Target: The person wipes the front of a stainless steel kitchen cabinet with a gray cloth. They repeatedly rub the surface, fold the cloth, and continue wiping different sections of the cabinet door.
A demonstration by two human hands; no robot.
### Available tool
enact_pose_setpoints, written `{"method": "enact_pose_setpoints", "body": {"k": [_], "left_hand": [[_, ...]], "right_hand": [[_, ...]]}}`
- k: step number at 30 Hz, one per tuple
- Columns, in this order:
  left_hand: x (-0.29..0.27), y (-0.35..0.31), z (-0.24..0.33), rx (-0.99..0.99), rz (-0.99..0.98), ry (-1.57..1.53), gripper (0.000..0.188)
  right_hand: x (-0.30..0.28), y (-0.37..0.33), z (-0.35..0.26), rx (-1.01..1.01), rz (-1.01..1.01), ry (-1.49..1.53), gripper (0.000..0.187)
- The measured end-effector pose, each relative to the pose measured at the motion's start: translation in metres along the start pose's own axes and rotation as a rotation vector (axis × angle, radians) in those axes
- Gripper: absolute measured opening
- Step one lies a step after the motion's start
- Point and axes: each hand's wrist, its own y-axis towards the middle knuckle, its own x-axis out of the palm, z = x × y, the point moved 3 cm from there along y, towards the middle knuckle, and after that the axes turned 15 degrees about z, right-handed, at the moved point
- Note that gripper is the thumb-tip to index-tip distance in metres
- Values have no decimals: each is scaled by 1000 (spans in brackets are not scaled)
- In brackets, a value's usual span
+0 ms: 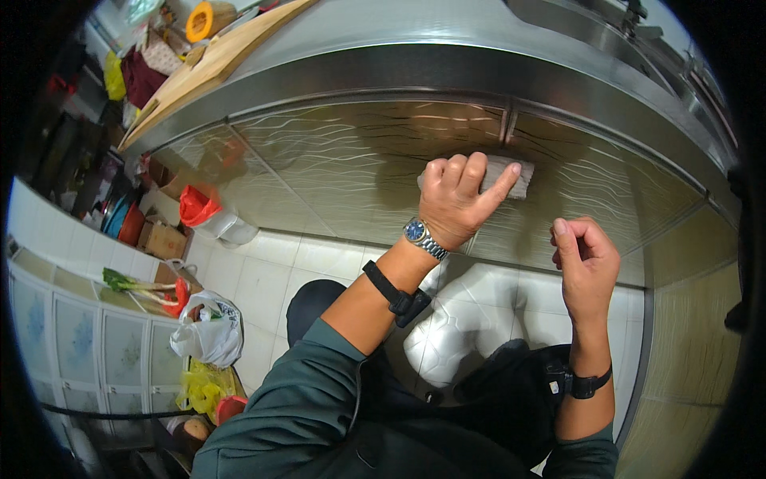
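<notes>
My left hand point(456, 199) is closed over a folded light grey cloth point(517, 182) and presses it flat against the cabinet front point(335, 160). That front is glossy, olive-brown and marked with wavy pale lines. The thumb points right along the cloth, and the palm hides its left part. A steel watch with a blue dial is on that wrist. My right hand point(587, 257) hangs in the air to the right, off the panel, its fingers curled in beside the thumb. Nothing shows in it.
Above the doors runs a steel countertop edge point(399, 68), with a wooden board point(219, 64) at far left and a sink point(590, 24) at far right. On the floor at left stand a bin with a red liner point(199, 207) and a white plastic bag point(211, 331).
</notes>
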Motion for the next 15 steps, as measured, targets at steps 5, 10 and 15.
{"method": "enact_pose_setpoints", "body": {"k": [5, 10, 15], "left_hand": [[-29, -10, -43, 40, -22, 74, 67], [-65, -23, -109, -100, 10, 196, 64], [-106, -41, -188, -374, 159, 343, 79]], "right_hand": [[21, -2, 2, 43, -33, 32, 23], [49, -6, 2, 35, -82, 41, 24], [78, -10, 3, 10, -138, 24, 24]]}}
